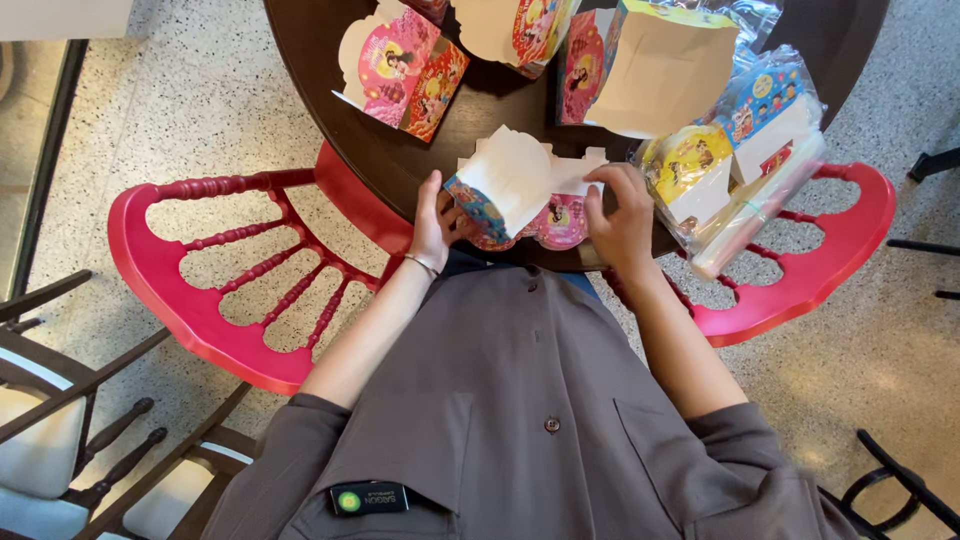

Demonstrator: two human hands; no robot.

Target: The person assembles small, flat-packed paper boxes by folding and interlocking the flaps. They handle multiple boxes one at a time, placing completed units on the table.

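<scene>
Both hands, left hand (436, 222) and right hand (620, 212), pinch the half-folded paper box (520, 195); judging by this, crease flaps squarely against the table (400, 165).

the tabletop (400, 160) is round and dark brown, and its near edge curves just above the person's lap. a folded cardboard box (405, 65) with pink and red cartoon print lies on it at the far left. beside that, at the top edge of view, another partly folded box (515, 30) shows its white inside. to the right a larger open box (660, 70) shows a plain beige panel. a clear plastic bag (745, 160) of flat colourful box blanks lies at the right, hanging over the rim. at the near edge rests a half-folded box (520, 195), white inside with blue and pink print outside.
</scene>
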